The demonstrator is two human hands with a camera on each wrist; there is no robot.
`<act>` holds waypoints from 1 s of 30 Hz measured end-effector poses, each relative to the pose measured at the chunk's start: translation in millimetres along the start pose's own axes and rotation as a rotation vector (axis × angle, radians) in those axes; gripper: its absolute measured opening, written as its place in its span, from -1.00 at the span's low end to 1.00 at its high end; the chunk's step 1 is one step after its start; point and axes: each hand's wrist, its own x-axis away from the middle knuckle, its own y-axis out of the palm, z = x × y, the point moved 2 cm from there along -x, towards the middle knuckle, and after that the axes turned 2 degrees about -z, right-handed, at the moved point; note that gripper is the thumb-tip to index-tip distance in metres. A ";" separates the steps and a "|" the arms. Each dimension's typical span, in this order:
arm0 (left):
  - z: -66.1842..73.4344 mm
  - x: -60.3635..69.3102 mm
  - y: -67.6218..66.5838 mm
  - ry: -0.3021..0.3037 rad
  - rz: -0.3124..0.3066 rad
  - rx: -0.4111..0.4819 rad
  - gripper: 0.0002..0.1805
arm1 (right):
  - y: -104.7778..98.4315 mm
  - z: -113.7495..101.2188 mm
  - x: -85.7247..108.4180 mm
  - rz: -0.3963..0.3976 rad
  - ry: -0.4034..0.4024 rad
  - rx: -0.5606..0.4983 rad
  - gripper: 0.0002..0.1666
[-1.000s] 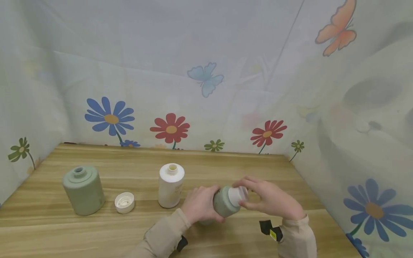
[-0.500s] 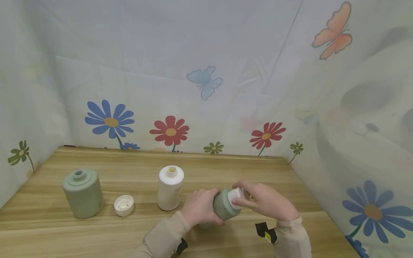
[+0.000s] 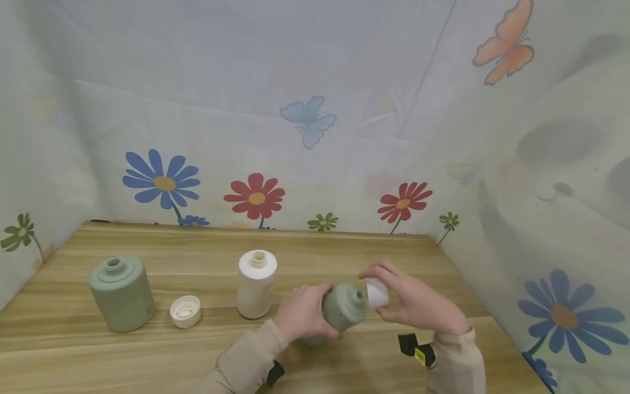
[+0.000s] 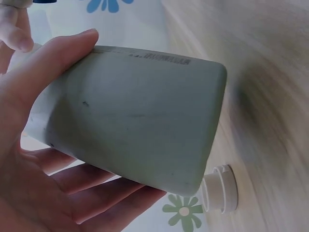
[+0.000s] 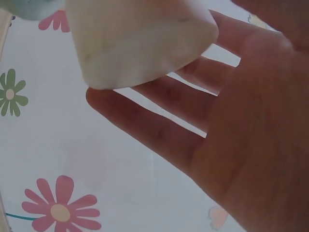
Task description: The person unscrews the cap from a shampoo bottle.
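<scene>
My left hand (image 3: pixel 302 313) grips a sage-green bottle (image 3: pixel 340 307), tilted with its bare neck toward the right. In the left wrist view the thumb lies along one side of the bottle (image 4: pixel 140 113), with the fingers under the other. Just off the neck, my right hand (image 3: pixel 420 303) holds a white cap (image 3: pixel 377 293) between thumb and fingers. The right wrist view shows this cap (image 5: pixel 140 48) close up, cut off at the top. A small gap separates cap and neck.
An uncapped white bottle (image 3: pixel 257 284) stands left of my left hand. Farther left, a white cap (image 3: pixel 185 312) lies on the wooden table (image 3: pixel 162 361), beside a wider uncapped green bottle (image 3: pixel 122 295). A flower-printed cloth (image 3: pixel 221 131) rises behind the table.
The white cap has come off the green bottle, baring its neck. My right hand has shifted slightly right with the cap; the left hand keeps its hold.
</scene>
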 end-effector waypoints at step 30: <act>12.9 -76.3 53.4 -0.102 0.154 0.364 -0.06 | 46.8 153.6 46.2 0.093 0.343 -0.445 -0.37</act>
